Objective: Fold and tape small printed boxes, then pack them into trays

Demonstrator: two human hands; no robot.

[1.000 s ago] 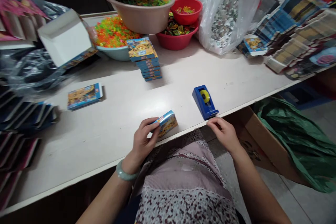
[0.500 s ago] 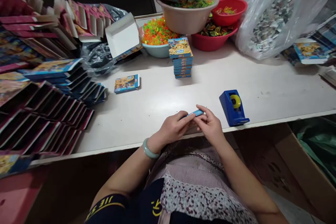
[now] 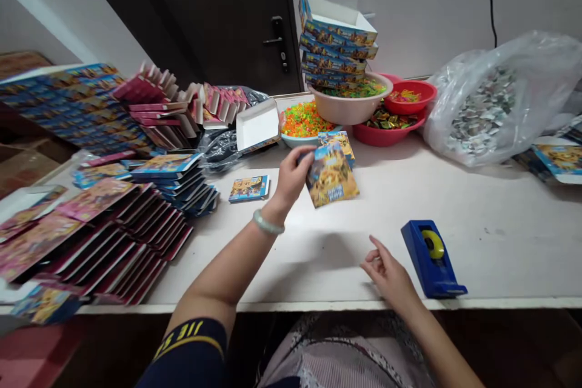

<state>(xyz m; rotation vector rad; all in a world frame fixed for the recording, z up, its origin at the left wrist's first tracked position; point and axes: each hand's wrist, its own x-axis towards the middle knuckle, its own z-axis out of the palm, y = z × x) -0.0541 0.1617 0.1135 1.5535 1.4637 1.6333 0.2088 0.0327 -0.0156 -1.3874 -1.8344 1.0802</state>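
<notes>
A small printed box (image 3: 333,177), blue and yellow, is pinched at its upper left corner by my left hand (image 3: 293,177), raised over the table. Behind it, partly hidden, is a similar box (image 3: 342,143), whose stack below cannot be seen. My right hand (image 3: 386,270) hovers near the table's front edge, holding nothing, with the index finger stretched out and the others curled. To its right stands a blue tape dispenser (image 3: 431,260) with a yellow roll. One more flat printed box (image 3: 249,188) lies left of my left hand.
Stacked pink boxes (image 3: 122,236) and blue boxes (image 3: 177,182) fill the left side. At the back are a bowl of orange and green pieces (image 3: 302,121), a pale basin (image 3: 352,106), red bowls (image 3: 411,97) and a clear bag of scraps (image 3: 482,109).
My left hand has moved up and forward with the box, away from my right hand. My right hand has let go of the box. The view has tilted up.
</notes>
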